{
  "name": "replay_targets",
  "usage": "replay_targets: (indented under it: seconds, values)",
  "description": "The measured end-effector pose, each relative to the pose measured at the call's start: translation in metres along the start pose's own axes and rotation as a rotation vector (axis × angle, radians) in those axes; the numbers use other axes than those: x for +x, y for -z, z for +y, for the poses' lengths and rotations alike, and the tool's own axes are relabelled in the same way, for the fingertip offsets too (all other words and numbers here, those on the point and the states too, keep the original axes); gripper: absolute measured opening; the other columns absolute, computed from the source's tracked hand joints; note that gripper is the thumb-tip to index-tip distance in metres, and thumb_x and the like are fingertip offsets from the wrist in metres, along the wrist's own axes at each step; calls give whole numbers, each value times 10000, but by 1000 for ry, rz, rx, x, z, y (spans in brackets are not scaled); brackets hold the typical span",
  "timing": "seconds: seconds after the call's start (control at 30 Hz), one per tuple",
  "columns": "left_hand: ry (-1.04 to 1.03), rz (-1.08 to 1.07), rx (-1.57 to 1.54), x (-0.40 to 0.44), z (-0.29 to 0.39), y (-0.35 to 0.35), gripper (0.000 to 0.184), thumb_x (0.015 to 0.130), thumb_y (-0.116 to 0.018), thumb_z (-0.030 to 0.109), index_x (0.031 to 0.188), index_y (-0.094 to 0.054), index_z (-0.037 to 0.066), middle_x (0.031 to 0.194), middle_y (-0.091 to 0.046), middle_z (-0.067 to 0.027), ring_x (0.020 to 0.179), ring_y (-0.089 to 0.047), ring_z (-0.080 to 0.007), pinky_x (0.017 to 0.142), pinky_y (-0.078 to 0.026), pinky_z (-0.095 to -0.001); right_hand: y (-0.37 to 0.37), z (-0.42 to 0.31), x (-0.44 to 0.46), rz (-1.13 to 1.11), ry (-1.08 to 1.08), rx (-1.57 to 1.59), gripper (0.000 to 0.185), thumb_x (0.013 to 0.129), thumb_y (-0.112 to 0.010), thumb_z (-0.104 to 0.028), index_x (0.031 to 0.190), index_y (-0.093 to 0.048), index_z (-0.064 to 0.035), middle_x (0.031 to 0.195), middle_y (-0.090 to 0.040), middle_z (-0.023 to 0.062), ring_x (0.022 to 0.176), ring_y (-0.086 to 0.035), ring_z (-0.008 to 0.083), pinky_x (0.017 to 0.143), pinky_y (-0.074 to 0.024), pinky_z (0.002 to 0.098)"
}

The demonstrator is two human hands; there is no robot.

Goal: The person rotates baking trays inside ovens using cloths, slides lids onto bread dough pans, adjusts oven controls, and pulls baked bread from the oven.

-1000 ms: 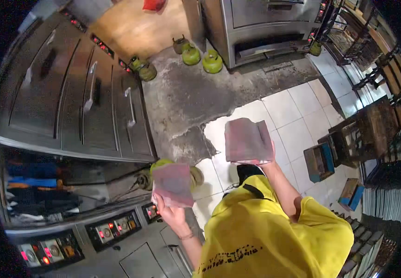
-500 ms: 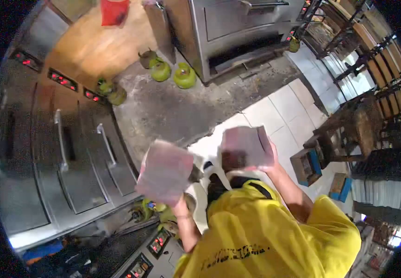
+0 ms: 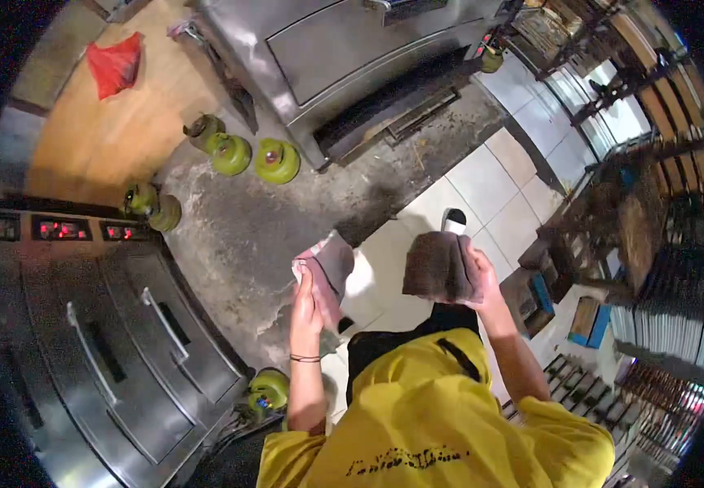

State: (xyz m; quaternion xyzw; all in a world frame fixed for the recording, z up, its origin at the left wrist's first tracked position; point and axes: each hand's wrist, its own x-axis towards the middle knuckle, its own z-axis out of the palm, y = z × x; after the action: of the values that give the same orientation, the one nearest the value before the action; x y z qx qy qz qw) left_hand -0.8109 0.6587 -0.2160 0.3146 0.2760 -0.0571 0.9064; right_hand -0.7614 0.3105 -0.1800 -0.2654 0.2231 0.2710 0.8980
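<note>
My left hand [image 3: 307, 302] is closed round a folded pinkish-grey cloth [image 3: 332, 272], its thumb lying along the near side. The cloth is tilted, with its edge turned up. To the right, my right hand [image 3: 484, 281] grips the right side of a second folded cloth [image 3: 437, 267], dark grey-brown on top. The two cloths are apart, held in front of my yellow shirt above the floor. Fingers under both cloths are hidden.
Steel ovens stand at the left [image 3: 124, 342] and ahead [image 3: 352, 49]. Green gas cylinders [image 3: 277, 161] sit on the stained floor; another cylinder [image 3: 268, 390] is near my left elbow. A red cloth [image 3: 115, 65] lies far left. Racks [image 3: 636, 220] and wooden boxes [image 3: 588, 321] are at the right.
The view has turned to the right and my body has moved forward. The left cloth has tilted from nearly flat to edge-up. Both hands still hold their cloths, and a foot now shows ahead.
</note>
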Motion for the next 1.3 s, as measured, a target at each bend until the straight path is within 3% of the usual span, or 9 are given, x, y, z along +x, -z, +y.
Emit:
replay_targets:
  seconds: [0.2, 0.3, 0.4, 0.53, 0.6, 0.67, 1.0, 1.17, 1.3]
  values:
    - [-2, 231, -43, 231, -98, -49, 450, 1009, -522, 380, 1336, -513, 71, 1222, -593, -18, 1102, -559, -130, 938, -462, -291, 86, -163, 255, 363, -219, -497, 488, 959, -573, -360, 1352, -498, -80, 1360, -527, 79, 1223, -525, 249, 1039, -426, 372]
    - [-218, 397, 248, 390, -153, -52, 535, 987, -512, 502, 1273, -562, 52, 1070, -582, 22, 905, -547, -70, 720, -468, -263, 177, -221, 455, 277, 40, -935, 262, 981, -566, -339, 1021, -612, -85, 754, -503, -8, 642, -452, 108, 576, -362, 296]
    - [-742, 378, 1030, 518, -152, -93, 391, 950, -546, 138, 1316, -515, 1, 1279, -579, -230, 1185, -558, -360, 959, -437, -399, 138, -269, 577, -236, 273, -1591, 281, 996, -537, -258, 1056, -645, -6, 631, -558, 17, 534, -489, 95, 468, -379, 294]
    - [-919, 429, 1482, 685, -187, -62, 450, 880, -616, 139, 1291, -521, -20, 1302, -549, -223, 1243, -468, -412, 1095, -318, -483, 166, -277, 738, -859, 1040, -2135, 548, 896, -609, -98, 1389, -398, 16, 1244, -569, 180, 1088, -565, 373, 933, -444, 479]
    - [-1050, 514, 1697, 703, -206, -65, 416, 867, -637, 179, 1209, -563, -46, 1212, -593, -217, 1186, -511, -373, 1064, -346, -467, 234, -271, 803, -838, 2114, -2459, 350, 863, -658, -163, 1175, -627, -6, 1105, -634, 189, 1016, -589, 356, 858, -442, 449]
    - [-996, 601, 1689, 722, -209, -62, 389, 860, -652, 206, 1136, -599, -63, 1133, -624, -204, 1117, -544, -350, 1031, -364, -438, 188, -252, 793, -811, 1207, -2195, 249, 872, -599, -149, 1089, -660, -44, 1019, -615, 205, 828, -563, 398, 754, -432, 460]
    - [-1042, 815, 1381, 705, -330, -34, 406, 862, -694, 235, 1163, -622, -28, 1176, -630, -189, 1133, -564, -340, 1078, -344, -438, 297, -213, 755, -668, 1024, -1862, 385, 916, -570, -105, 1294, -560, -30, 1295, -585, 174, 1209, -520, 322, 1037, -345, 384]
    - [-767, 717, 1373, 700, -395, 6, 486, 824, -666, 97, 1277, -546, -35, 1380, -518, -179, 1327, -432, -345, 1141, -295, -451, 410, -221, 771, -477, 611, -1887, 330, 930, -611, -138, 1211, -564, 27, 996, -650, 167, 821, -635, 280, 726, -498, 407]
    - [-657, 674, 1446, 715, -433, 42, 520, 873, -634, 131, 1352, -486, -9, 1457, -439, -192, 1366, -385, -341, 1164, -266, -438, 359, -248, 785, -108, -123, -1152, 274, 998, -507, -372, 1024, -569, -106, 847, -588, 25, 764, -574, 189, 695, -479, 356]
